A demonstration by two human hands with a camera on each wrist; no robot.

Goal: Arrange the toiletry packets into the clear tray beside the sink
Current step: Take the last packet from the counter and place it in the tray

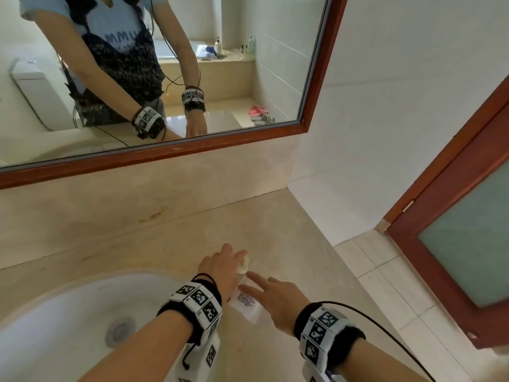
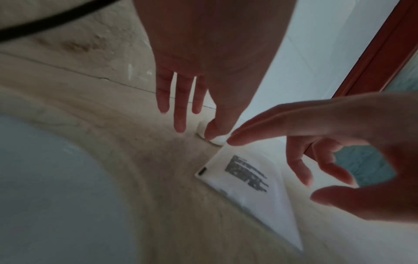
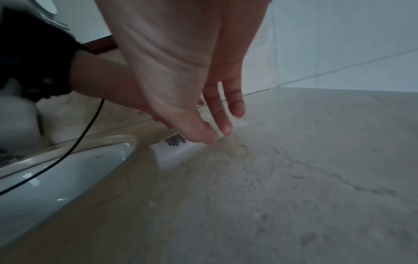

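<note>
1. Right hand (image 1: pixel 275 299) hovers just right of the sink (image 1: pixel 55 312), fingers spread and relaxed, index tip at the packet (image 1: pixel 248 303); it holds nothing
2. The packet lies flat on the counter (image 1: pixel 303 230) beside the sink; probably light, thin, slick, so pinch an edge or corner
3. Left hand (image 1: pixel 223 267), beyond, has straight fingers touching a small white piece (image 1: pixel 243 264); no tray is visible

Head view: high above marble countertop (image 1: pixel 170 238), angled forward-down, mirror (image 1: pixel 165 78) ahead, sink (image 1: pixel 55 312) lower left. Left wrist view: close along left hand (image 2: pixel 226 53), facing white packet (image 2: pixel 248 187). Right wrist view: low over countertop, along right hand (image 3: pixel 181 71), facing tiled wall. All three share packet beside sink.
</note>
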